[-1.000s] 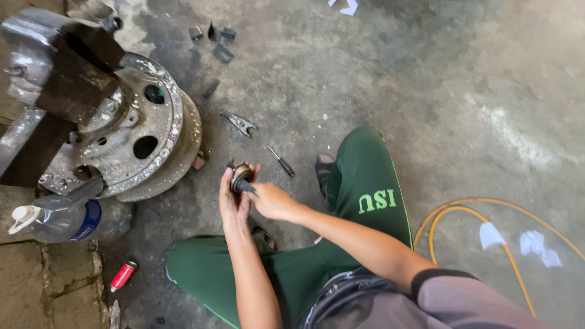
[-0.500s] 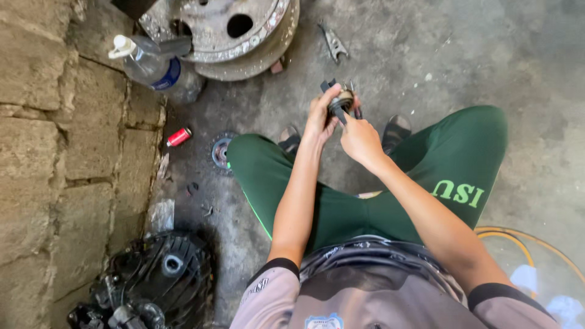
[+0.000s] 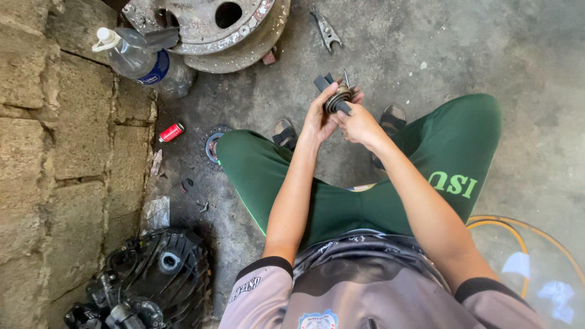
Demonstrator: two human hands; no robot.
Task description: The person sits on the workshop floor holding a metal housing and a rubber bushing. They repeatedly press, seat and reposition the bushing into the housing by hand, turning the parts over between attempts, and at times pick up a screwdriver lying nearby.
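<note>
Hands meet over the knees: left hand (image 3: 319, 119) cups a round metal part (image 3: 337, 97), and right hand (image 3: 359, 123) pinches a dark tool (image 3: 329, 89) against it. Concrete floor (image 3: 426, 49) lies below. A wheel rim (image 3: 213, 27), bottle (image 3: 137, 58) and red can (image 3: 171, 131) sit near a stone wall (image 3: 55, 152).
</note>
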